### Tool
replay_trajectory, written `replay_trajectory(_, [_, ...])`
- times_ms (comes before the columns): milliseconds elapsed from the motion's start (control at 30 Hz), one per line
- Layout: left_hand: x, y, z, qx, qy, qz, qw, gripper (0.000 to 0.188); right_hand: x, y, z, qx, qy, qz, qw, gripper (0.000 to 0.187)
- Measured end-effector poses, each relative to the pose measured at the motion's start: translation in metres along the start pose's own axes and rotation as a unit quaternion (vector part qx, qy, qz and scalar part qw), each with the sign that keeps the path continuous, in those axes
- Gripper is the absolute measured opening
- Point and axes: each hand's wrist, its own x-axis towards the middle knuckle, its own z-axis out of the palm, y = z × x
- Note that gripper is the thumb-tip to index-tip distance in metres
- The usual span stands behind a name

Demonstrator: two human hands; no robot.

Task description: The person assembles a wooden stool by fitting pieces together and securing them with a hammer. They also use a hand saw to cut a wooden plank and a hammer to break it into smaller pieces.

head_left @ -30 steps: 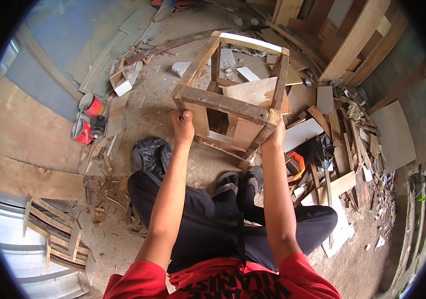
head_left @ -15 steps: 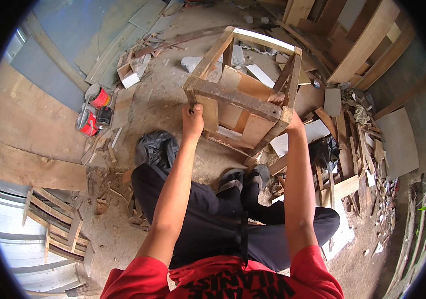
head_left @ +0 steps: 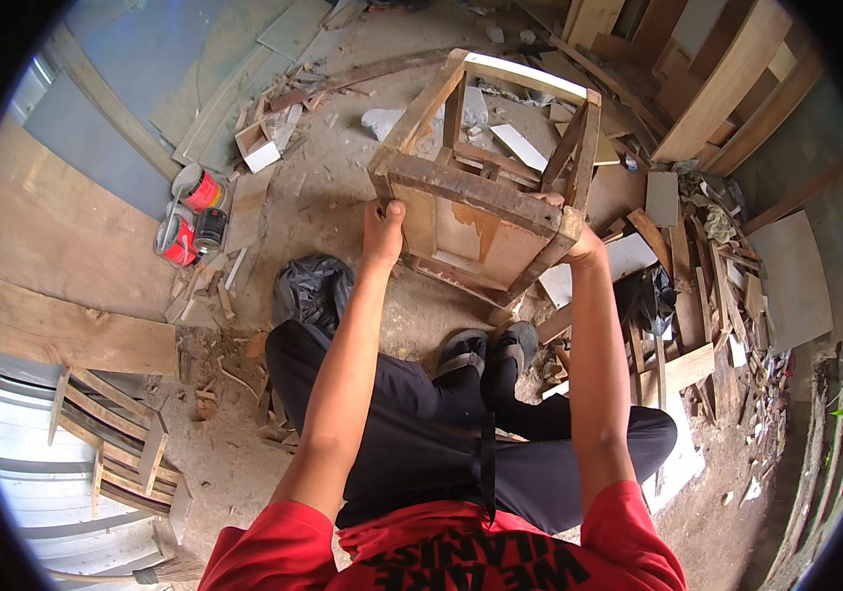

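I hold up a box-shaped wooden frame (head_left: 471,189), like that of a stool, tilted above the floor in front of my feet. Its bars are brown and worn, and the far top bar has a white face. My left hand (head_left: 383,234) is closed on the near left corner, thumb upright against the wood. Around the near right corner, my right hand (head_left: 581,242) is closed, its fingers reaching inside the frame. Low within the frame lies a pale panel (head_left: 515,254) with a torn brown patch.
Wood scraps (head_left: 712,286) are heaped along the right. Red paint cans (head_left: 179,241) and a small black can (head_left: 209,229) stand at left. A black plastic bag (head_left: 311,288) sits beside my left knee. Boards (head_left: 727,89) lean at the back right; a slatted wooden piece (head_left: 121,433) lies lower left.
The panel inside the frame has dropped from a raised slant to lying lower, opening a view through the frame. Both hands keep their places on the frame, which has barely shifted.
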Motion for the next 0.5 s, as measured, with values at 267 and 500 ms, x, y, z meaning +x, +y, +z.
replay_trajectory(267, [0.008, -0.005, -0.010, -0.039, -0.047, -0.025, 0.998, 0.084, -0.023, 0.029, 0.022, 0.093, 0.150, 0.101, 0.979, 0.055])
replay_trajectory(500, [0.005, 0.000, -0.002, -0.033, -0.046, -0.029, 0.998, 0.086, -0.049, 0.053, 0.020, -0.068, 0.209, 0.174, 0.960, 0.055])
